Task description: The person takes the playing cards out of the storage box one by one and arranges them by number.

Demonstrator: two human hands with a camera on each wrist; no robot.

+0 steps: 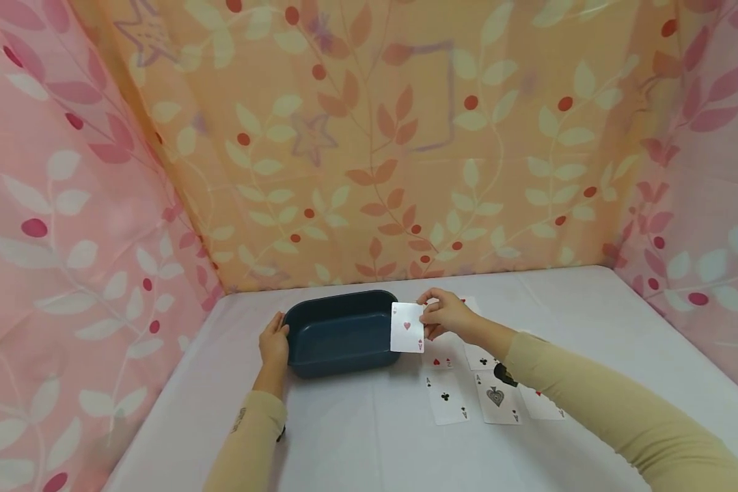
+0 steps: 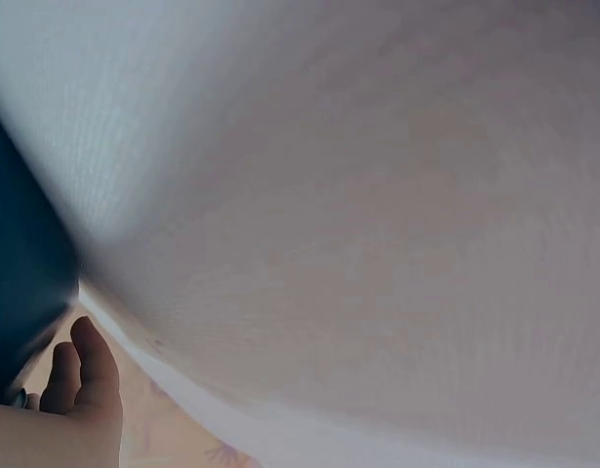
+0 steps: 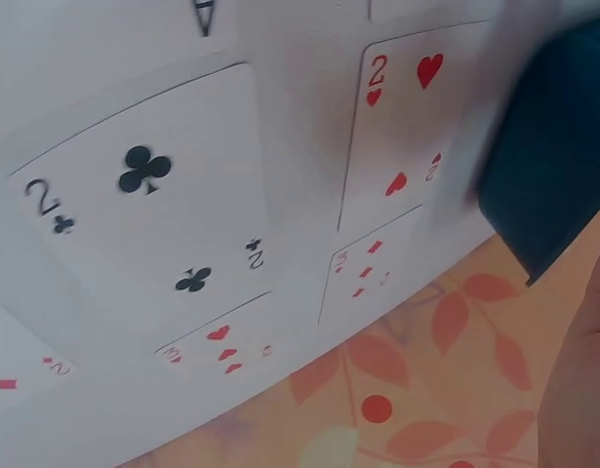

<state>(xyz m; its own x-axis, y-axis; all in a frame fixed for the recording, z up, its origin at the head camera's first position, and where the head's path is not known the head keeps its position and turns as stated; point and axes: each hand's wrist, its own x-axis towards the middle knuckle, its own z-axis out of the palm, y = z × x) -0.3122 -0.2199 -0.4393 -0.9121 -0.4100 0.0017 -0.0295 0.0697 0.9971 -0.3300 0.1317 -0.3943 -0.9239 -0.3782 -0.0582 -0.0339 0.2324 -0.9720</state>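
My left hand [image 1: 274,348] grips the left end of a dark blue oblong basin [image 1: 344,365]. In the left wrist view, that hand's fingers [image 2: 95,366] show beside the basin's wall [image 2: 21,234]. At the basin's right end, my right hand [image 1: 449,316] pinches an ace of hearts [image 1: 407,335] by its right edge. The card faces the head camera and overlaps the rim. Only part of the right hand [image 3: 578,370] enters the right wrist view, with the held card out of sight there.
Playing cards lie face up in rows on the white cloth [image 1: 357,437]: ace of clubs [image 1: 447,412], ace of spades [image 1: 495,412], two of clubs [image 3: 197,229], two of hearts [image 3: 402,136], three of hearts [image 3: 226,353], three of diamonds [image 3: 366,273]. My right arm hides some. Patterned curtains [image 1: 369,137] enclose the table.
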